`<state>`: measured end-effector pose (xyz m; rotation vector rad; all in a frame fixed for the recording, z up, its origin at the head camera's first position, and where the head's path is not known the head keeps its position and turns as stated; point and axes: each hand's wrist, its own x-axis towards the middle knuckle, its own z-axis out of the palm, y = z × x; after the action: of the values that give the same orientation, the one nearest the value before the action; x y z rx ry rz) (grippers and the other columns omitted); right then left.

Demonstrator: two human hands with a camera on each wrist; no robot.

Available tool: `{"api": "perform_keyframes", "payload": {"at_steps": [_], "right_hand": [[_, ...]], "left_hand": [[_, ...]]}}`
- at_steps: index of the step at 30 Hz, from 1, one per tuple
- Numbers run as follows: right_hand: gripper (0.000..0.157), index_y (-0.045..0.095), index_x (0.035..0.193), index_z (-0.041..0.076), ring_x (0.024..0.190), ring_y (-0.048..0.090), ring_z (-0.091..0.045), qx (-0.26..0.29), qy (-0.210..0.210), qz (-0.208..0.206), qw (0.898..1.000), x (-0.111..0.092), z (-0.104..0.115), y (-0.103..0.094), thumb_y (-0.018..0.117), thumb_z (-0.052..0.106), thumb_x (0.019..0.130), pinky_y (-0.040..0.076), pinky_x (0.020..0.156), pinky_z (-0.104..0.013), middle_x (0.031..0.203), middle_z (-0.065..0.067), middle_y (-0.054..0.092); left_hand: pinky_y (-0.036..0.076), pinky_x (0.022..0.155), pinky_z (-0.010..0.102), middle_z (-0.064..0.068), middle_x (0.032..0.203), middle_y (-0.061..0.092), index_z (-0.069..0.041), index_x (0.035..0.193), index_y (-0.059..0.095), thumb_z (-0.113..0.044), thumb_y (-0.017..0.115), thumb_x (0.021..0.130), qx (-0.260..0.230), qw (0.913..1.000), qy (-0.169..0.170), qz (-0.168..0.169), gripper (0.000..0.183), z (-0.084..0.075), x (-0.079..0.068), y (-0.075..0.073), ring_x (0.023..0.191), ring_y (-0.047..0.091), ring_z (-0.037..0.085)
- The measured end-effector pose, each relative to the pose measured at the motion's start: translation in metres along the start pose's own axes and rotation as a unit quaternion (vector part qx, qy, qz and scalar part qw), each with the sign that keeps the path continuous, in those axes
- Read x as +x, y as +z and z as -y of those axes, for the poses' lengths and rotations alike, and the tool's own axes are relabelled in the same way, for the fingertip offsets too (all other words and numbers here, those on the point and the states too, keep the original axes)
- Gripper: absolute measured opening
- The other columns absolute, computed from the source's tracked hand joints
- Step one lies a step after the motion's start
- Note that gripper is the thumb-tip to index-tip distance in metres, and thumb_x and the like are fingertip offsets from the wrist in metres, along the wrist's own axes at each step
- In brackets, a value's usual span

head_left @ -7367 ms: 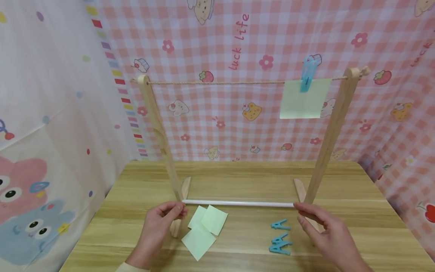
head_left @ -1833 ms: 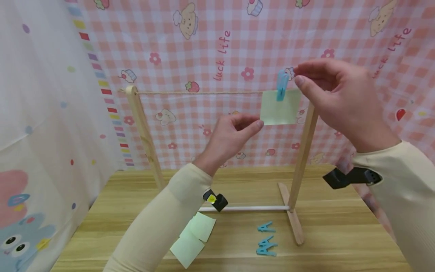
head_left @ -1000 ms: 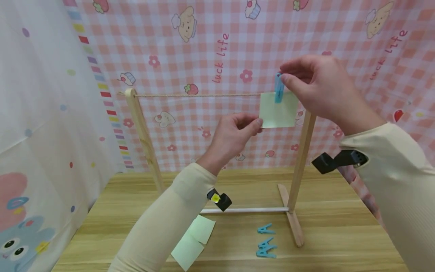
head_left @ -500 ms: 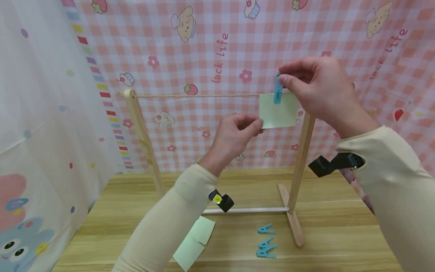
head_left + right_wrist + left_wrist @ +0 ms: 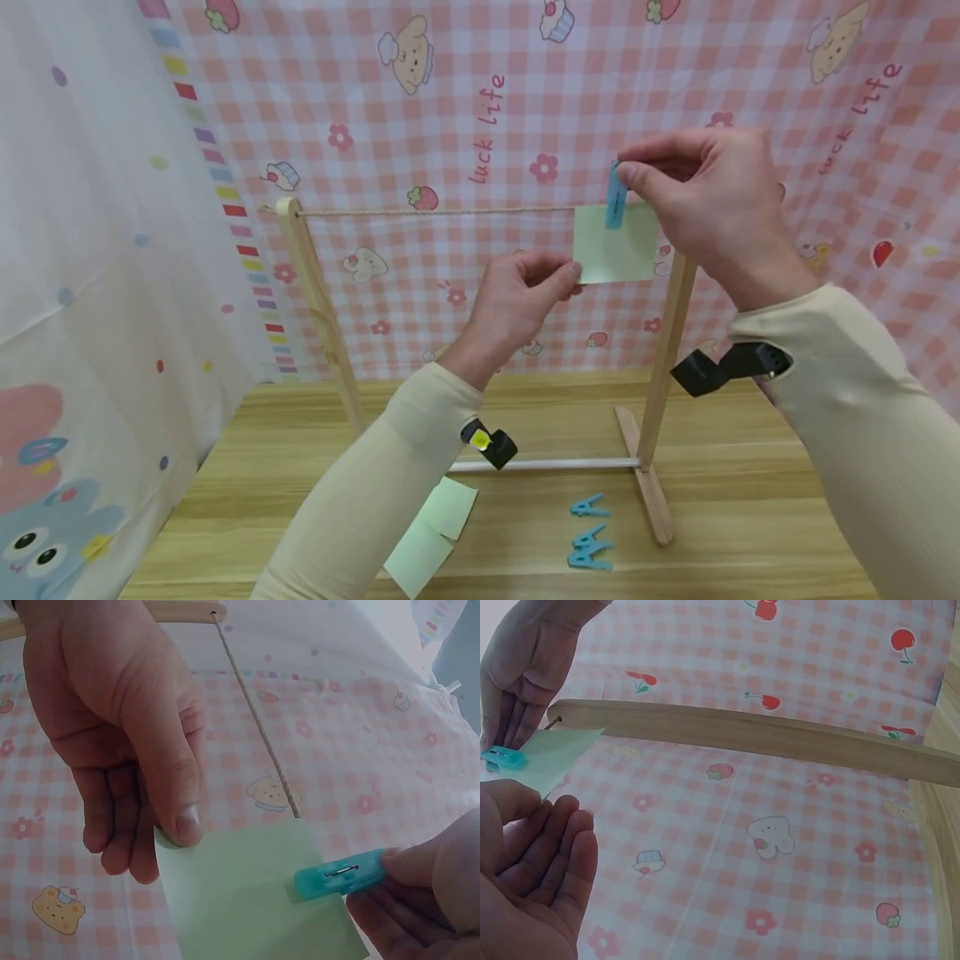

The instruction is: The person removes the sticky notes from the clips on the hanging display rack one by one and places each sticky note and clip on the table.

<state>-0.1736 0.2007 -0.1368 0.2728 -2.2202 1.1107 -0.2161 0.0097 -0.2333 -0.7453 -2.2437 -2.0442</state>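
Observation:
A pale green paper square [image 5: 617,250] is at the right end of the rope [image 5: 435,211], its upper edge level with it. The blue clothespin [image 5: 616,200] sits over that edge. My right hand [image 5: 720,200] pinches the upper end of the clothespin between thumb and fingers. At the paper's lower left corner, my left hand [image 5: 517,300] pinches it between thumb and forefinger. The right wrist view shows the clothespin [image 5: 339,874] lying across the paper [image 5: 247,892] at its rope-side edge. The left wrist view shows the paper [image 5: 559,754] between both hands.
Several green paper squares [image 5: 420,554] lie on the wooden table [image 5: 517,575], partly behind the left sleeve. Several blue clothespins [image 5: 590,550] lie to their right. Wooden posts [image 5: 315,308] carry the rope, and a white rod [image 5: 562,464] runs low between them.
Both hands have risen from the white rod to the hanging paper. My right hand, earlier apart from the clothespin, now pinches it. Over the last half second little moves.

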Motion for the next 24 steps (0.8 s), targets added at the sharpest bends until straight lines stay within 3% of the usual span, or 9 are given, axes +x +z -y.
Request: {"api": "perform_keyframes", "payload": {"at_steps": [5, 11, 17, 24], "right_hand": [[0.018, 0.085, 0.111, 0.009, 0.094, 0.073, -0.003, 0.045, -0.008, -0.034, 0.998, 0.0, 0.001, 0.002, 0.078, 0.023, 0.101, 0.056, 0.08, -0.012, 0.109, 0.001, 0.083], [0.016, 0.086, 0.108, 0.008, 0.089, 0.074, -0.003, 0.077, -0.021, -0.065, 0.995, 0.0, 0.002, 0.001, 0.08, 0.019, 0.098, 0.056, 0.079, -0.014, 0.095, 0.015, 0.08], [0.014, 0.086, 0.105, 0.006, 0.086, 0.073, -0.005, 0.077, -0.052, -0.087, 0.992, 0.003, 0.002, -0.001, 0.079, 0.016, 0.099, 0.057, 0.079, -0.013, 0.093, 0.016, 0.079], [0.015, 0.086, 0.107, 0.008, 0.089, 0.071, -0.006, 0.085, -0.033, -0.088, 0.992, 0.006, 0.004, -0.009, 0.079, 0.018, 0.099, 0.056, 0.082, -0.013, 0.096, 0.012, 0.08]], "left_hand": [[0.065, 0.093, 0.026, 0.01, 0.111, 0.079, -0.003, 0.119, 0.078, -0.021, 0.07, 0.107, 0.004, 1.0, 0.005, 0.003, 0.023, -0.002, -0.002, -0.001, 0.098, 0.075, 0.016], [0.065, 0.092, 0.027, 0.011, 0.11, 0.08, -0.003, 0.119, 0.079, -0.02, 0.07, 0.107, 0.009, 0.9998, 0.013, 0.009, 0.023, -0.004, -0.004, -0.001, 0.097, 0.076, 0.016], [0.066, 0.093, 0.027, 0.014, 0.11, 0.08, 0.0, 0.118, 0.078, -0.017, 0.07, 0.107, 0.003, 0.9997, 0.019, 0.017, 0.022, -0.006, -0.006, -0.001, 0.095, 0.076, 0.016], [0.066, 0.094, 0.029, 0.015, 0.109, 0.08, 0.0, 0.117, 0.079, -0.016, 0.07, 0.107, 0.006, 0.999, 0.036, 0.025, 0.021, -0.006, -0.01, -0.003, 0.093, 0.075, 0.014]]}}
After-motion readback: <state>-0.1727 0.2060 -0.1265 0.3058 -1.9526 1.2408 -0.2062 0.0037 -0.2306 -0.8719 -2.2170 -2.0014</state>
